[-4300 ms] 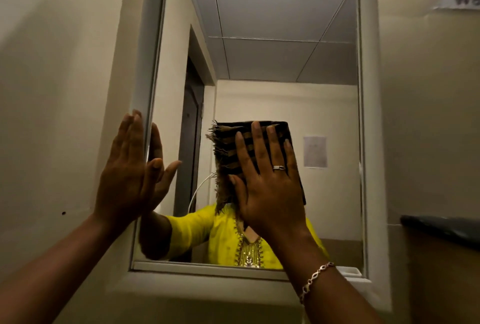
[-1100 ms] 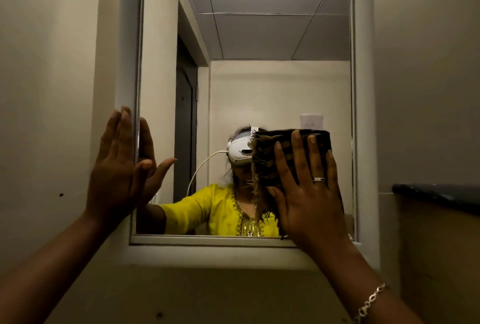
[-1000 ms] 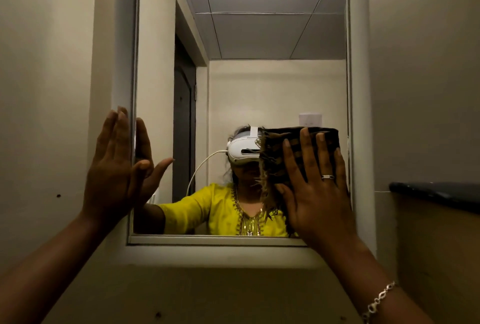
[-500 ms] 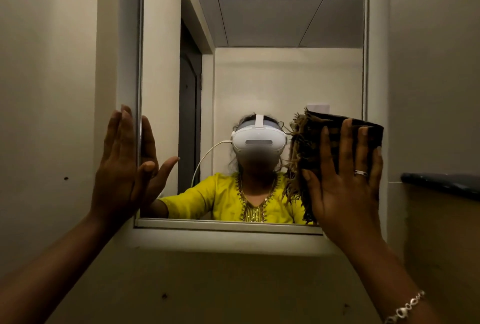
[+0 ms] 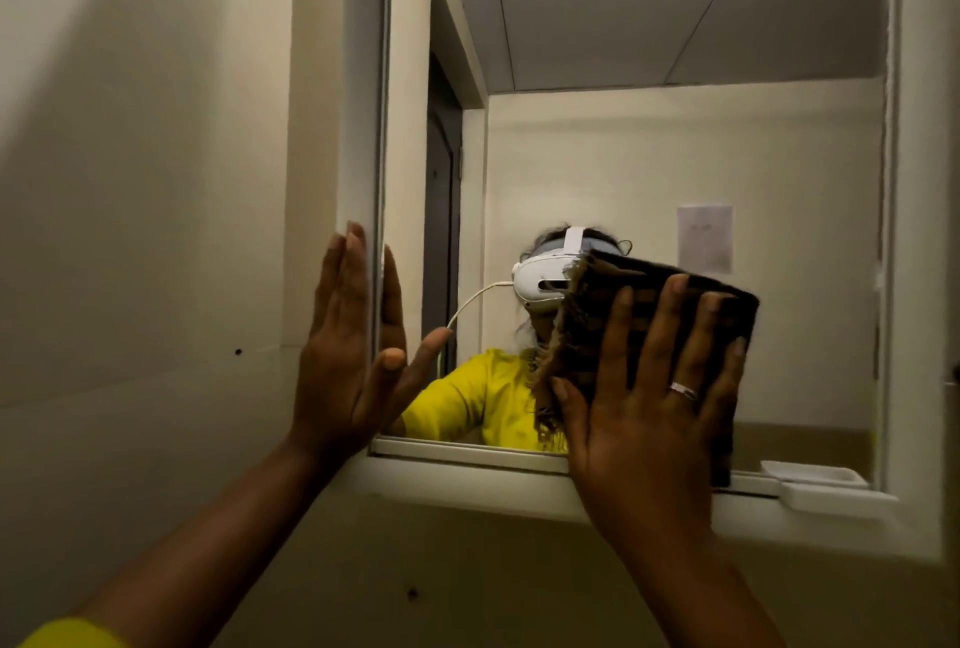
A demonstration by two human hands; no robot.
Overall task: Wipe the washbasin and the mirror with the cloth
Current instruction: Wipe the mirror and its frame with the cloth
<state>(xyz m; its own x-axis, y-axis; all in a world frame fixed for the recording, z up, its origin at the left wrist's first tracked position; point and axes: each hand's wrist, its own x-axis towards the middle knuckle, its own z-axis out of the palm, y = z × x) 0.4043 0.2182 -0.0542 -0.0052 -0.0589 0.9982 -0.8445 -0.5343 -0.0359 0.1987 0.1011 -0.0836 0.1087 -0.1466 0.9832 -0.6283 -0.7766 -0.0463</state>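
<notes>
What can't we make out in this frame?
- Washbasin: not in the head view, below the bottom edge.
- Mirror: top cut off by the upper edge.
- Glass under the cloth: hidden by it and the right hand.
- Paper notice in the reflection: too small and blurred to read.
- Left hand: palm side hidden; contact with the mirror frame is unclear.

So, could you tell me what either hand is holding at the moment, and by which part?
The right hand presses a folded dark checked cloth flat against the mirror, palm over its lower part. The left hand holds nothing.
</notes>
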